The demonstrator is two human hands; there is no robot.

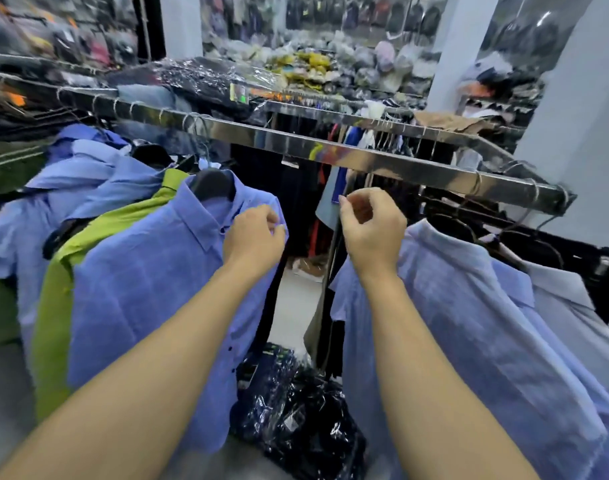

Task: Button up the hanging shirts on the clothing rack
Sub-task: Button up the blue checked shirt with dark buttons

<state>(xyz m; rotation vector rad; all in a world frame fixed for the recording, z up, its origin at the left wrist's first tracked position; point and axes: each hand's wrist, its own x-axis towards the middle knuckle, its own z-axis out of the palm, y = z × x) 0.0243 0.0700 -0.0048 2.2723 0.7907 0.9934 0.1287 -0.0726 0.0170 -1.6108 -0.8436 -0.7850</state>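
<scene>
A blue button-up shirt (147, 282) hangs on a black hanger (211, 187) from the chrome rack bar (330, 150). My left hand (252, 237) pinches its front edge just below the collar. Dark buttons run down the placket lower on the shirt. My right hand (372, 223) hovers in the gap to the right with its fingers curled, and nothing shows in its grip. A second, lighter blue shirt (469, 323) hangs right of that hand.
A lime green shirt (64, 271) and more blue shirts (88, 171) hang at the left. Plastic-wrapped dark garments (296, 410) lie on the floor below the gap. Black hangers (524, 237) line the bar's right end. Behind it stand more racks and piled goods.
</scene>
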